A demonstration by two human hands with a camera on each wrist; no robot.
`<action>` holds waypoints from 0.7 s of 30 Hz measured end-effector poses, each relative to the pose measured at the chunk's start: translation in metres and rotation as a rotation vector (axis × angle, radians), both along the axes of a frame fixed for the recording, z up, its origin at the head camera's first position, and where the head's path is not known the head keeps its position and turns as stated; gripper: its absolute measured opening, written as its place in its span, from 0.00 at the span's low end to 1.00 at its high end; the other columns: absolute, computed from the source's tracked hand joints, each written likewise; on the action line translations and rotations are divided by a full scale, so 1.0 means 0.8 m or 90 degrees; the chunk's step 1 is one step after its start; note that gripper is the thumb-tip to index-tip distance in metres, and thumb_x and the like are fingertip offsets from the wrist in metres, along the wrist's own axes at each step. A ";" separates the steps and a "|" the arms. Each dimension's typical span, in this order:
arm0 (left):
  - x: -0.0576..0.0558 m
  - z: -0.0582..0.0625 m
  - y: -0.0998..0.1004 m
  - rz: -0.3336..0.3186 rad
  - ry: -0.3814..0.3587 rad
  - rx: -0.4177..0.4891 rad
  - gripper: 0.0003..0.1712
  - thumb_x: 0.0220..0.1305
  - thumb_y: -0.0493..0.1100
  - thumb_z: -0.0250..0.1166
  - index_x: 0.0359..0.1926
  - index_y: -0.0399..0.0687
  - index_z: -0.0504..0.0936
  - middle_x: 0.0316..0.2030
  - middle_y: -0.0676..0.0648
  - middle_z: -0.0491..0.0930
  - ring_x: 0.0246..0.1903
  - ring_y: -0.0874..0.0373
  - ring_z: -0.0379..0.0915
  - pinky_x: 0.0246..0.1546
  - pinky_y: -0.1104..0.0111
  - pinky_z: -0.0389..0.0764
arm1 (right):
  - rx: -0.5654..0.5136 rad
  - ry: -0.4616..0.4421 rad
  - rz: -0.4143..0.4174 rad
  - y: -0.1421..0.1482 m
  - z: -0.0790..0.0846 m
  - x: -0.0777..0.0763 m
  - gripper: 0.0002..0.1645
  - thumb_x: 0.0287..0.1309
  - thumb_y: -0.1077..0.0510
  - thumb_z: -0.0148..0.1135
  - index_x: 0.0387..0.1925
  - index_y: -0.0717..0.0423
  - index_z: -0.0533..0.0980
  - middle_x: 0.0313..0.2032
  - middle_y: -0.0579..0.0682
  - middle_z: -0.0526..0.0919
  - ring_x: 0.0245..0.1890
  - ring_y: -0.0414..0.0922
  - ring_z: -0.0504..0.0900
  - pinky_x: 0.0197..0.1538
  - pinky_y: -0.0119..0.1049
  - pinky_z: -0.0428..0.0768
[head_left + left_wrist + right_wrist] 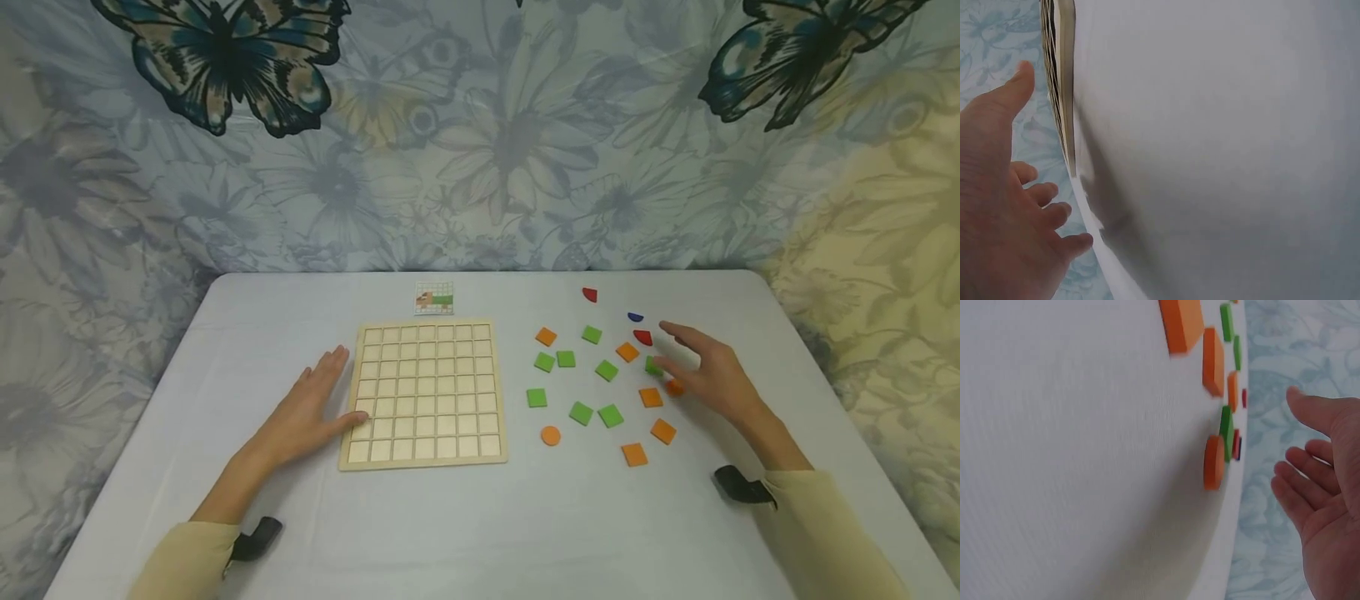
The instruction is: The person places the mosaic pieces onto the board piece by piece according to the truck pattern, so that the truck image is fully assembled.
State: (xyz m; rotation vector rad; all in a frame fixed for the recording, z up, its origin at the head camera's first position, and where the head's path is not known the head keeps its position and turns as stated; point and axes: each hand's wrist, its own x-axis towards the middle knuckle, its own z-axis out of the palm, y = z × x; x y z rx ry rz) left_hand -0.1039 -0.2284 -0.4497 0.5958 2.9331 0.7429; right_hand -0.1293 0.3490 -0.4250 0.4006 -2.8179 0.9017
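Observation:
A wooden grid board lies on the white table, its square cells bare. At its left edge is my left hand, fingers spread, the thumb overlapping the frame in the head view. My right hand hovers over the right side of the scattered pieces, fingers apart and nothing held. Under its thumb a green square tile is partly covered, with an orange disc beside it. A red quarter-round piece and a blue half-round piece lie just left of its fingertips. In the right wrist view the orange disc shows below the hand's shadow edge.
Several green squares and orange squares lie right of the board. Another orange disc is nearer the front, another red piece at the back. A small pattern card lies behind the board. Patterned fabric hangs behind the table.

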 end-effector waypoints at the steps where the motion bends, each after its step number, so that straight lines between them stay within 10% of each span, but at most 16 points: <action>1: 0.001 -0.001 0.001 -0.003 0.001 -0.005 0.59 0.59 0.63 0.67 0.76 0.35 0.47 0.75 0.34 0.48 0.73 0.36 0.43 0.70 0.41 0.47 | -0.002 0.003 0.004 -0.003 0.001 0.002 0.35 0.54 0.61 0.72 0.63 0.67 0.71 0.59 0.67 0.75 0.57 0.66 0.73 0.55 0.63 0.71; 8: 0.008 0.000 0.007 -0.009 -0.025 -0.027 0.60 0.58 0.65 0.67 0.76 0.37 0.47 0.75 0.36 0.47 0.74 0.38 0.41 0.71 0.42 0.45 | -0.004 0.053 0.047 -0.017 -0.006 0.007 0.35 0.48 0.66 0.75 0.60 0.63 0.75 0.56 0.60 0.80 0.57 0.59 0.77 0.62 0.18 0.66; 15: 0.016 0.003 0.012 -0.021 -0.089 -0.016 0.65 0.57 0.66 0.67 0.77 0.37 0.40 0.76 0.36 0.42 0.75 0.40 0.37 0.71 0.43 0.41 | -0.007 0.004 0.054 -0.036 -0.008 0.015 0.36 0.51 0.63 0.74 0.62 0.63 0.73 0.58 0.61 0.79 0.58 0.59 0.75 0.57 0.54 0.72; 21: 0.018 0.004 0.014 -0.037 -0.084 -0.010 0.66 0.55 0.66 0.68 0.77 0.36 0.40 0.76 0.37 0.42 0.75 0.40 0.37 0.71 0.42 0.42 | -0.018 -0.031 0.064 -0.052 -0.014 0.022 0.34 0.53 0.61 0.73 0.61 0.64 0.74 0.57 0.60 0.79 0.58 0.59 0.77 0.56 0.55 0.73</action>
